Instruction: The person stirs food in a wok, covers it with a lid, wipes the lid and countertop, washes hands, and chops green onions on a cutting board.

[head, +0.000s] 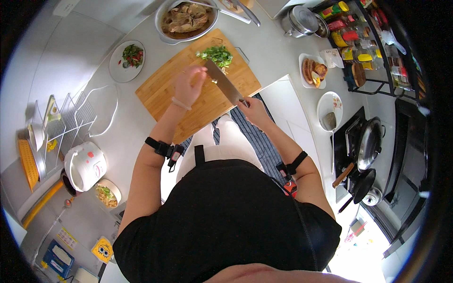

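Note:
My right hand (254, 111) grips the handle of a cleaver (224, 84), whose broad blade lies over the wooden cutting board (166, 85). The blade's far end is beside a pile of chopped green onions (216, 55) near the board's far right part. A few small pale bits lie close to the blade. My left hand (189, 85) is above the board, left of the blade, its fingers bent and slightly blurred near the blade's tip; whether it holds a small piece cannot be told.
Beyond the board stands a pot of cooked meat (185, 17). A plate of chopped greens and red pieces (127, 69) is at left. Rightward are a plate of sausages (313, 70), a plate with a ladle (330, 111), a stove with pans (370, 145) and a bottle rack (382, 53).

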Available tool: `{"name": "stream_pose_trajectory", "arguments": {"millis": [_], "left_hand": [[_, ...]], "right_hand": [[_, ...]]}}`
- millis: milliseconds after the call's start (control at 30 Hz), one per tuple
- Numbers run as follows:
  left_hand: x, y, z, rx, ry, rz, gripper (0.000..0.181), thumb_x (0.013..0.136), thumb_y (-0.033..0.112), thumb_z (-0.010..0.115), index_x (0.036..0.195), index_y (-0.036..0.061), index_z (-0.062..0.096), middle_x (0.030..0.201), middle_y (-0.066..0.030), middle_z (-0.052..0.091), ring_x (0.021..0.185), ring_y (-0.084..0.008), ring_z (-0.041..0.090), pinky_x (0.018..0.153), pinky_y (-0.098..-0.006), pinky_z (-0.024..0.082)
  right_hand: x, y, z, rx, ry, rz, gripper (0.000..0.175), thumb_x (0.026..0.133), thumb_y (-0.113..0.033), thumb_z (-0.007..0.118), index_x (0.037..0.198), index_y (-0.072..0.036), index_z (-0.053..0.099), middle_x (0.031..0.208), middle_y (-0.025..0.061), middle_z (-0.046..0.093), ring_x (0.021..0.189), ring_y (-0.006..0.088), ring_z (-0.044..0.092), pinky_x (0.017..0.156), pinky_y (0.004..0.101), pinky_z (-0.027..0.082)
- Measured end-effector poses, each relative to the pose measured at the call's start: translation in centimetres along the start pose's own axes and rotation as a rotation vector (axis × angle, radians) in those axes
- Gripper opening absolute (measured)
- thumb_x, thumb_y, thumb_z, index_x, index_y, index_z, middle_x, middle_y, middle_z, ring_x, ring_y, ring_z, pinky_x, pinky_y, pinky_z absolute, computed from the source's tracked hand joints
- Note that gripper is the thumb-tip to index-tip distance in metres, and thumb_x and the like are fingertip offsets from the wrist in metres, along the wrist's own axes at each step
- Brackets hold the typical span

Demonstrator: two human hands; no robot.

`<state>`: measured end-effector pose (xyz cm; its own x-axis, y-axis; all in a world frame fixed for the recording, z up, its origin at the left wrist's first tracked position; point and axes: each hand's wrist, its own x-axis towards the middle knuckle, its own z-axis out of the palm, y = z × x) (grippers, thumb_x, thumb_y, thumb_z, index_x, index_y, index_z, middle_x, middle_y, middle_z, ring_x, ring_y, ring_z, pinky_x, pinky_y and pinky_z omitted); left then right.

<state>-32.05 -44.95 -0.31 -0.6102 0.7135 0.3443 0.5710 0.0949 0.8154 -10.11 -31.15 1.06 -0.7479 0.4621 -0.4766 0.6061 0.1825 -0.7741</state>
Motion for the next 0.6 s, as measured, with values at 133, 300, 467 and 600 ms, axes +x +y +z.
{"name": "stream_pose_trajectory", "arguments": {"millis": [133, 300, 467, 600], "left_hand": [[-2.5, -0.9, 1.5, 0.076, -0.218, 0.089, 0.017, 0.086, 0.008, 0.065, 0.103, 0.0067, 0.066, 0.107, -0.0119, 0.065, 0.102, -0.0293, 0.060, 0.086, -0.0362, 0.049], [-3.9, -3.5, 2.2, 0.104, -0.227, 0.099, 0.023, 0.086, 0.008, 0.064, 0.109, 0.0073, 0.064, 0.115, -0.0110, 0.063, 0.104, -0.0310, 0.060, 0.088, -0.0377, 0.049], [-5.0, -4.6, -0.2, 0.227, -0.026, -0.137, 0.020, 0.088, 0.004, 0.059, 0.107, 0.0058, 0.063, 0.114, -0.0116, 0.063, 0.103, -0.0291, 0.060, 0.086, -0.0343, 0.050], [-6.5, -5.6, -5.0, 0.142, 0.234, -0.567, 0.018, 0.089, 0.003, 0.057, 0.105, 0.0063, 0.064, 0.105, -0.0095, 0.066, 0.094, -0.0222, 0.063, 0.080, -0.0304, 0.050]], "right_hand": [[0.2, -0.4, 0.6, 0.313, -0.107, 0.178, 0.030, 0.089, -0.027, 0.062, 0.084, 0.003, 0.063, 0.051, 0.0037, 0.050, 0.036, 0.0106, 0.045, 0.035, 0.0274, 0.034], [0.3, -1.1, 0.9, 0.171, 0.021, 0.082, 0.029, 0.089, -0.025, 0.062, 0.086, 0.004, 0.062, 0.056, 0.0103, 0.056, 0.043, 0.0190, 0.051, 0.043, 0.0329, 0.042], [-0.2, -1.4, 2.2, -0.129, 0.208, -0.185, 0.031, 0.089, -0.026, 0.057, 0.093, 0.005, 0.063, 0.073, 0.0203, 0.064, 0.064, 0.0329, 0.061, 0.064, 0.0397, 0.049], [0.2, -0.8, 4.1, -0.078, -0.066, -0.160, 0.031, 0.085, -0.025, 0.057, 0.094, 0.005, 0.063, 0.073, 0.0225, 0.063, 0.064, 0.0309, 0.062, 0.061, 0.0385, 0.048]]}}
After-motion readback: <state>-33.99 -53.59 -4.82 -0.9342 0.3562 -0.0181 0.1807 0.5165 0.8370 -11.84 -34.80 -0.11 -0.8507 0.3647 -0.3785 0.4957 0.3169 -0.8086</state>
